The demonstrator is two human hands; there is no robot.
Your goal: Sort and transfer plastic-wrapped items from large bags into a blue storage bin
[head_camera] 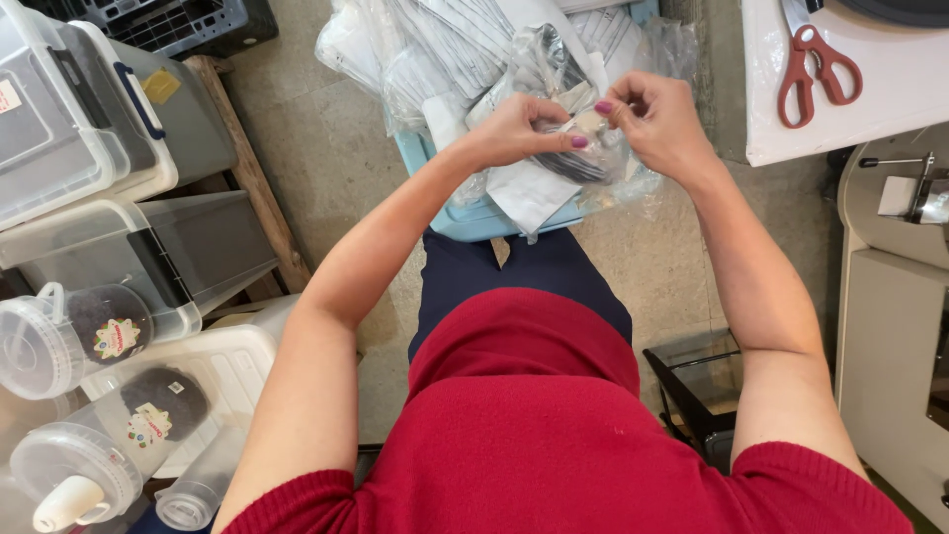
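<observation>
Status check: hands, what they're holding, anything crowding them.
Left hand and right hand both pinching a clear plastic packet. Packet held above light blue bin piled with more bagged packets. Red-handled scissors on white table, untouched.

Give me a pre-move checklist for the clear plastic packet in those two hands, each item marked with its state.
1. Left hand pinching the clear plastic packet: ok.
2. Right hand pinching the same packet: ok.
3. Packet held over the blue bin: ok.
4. Packet open or sealed: cannot tell, fingers cover its edge.
5. Red-handled scissors on the white table, apart from both hands: ok.
</observation>
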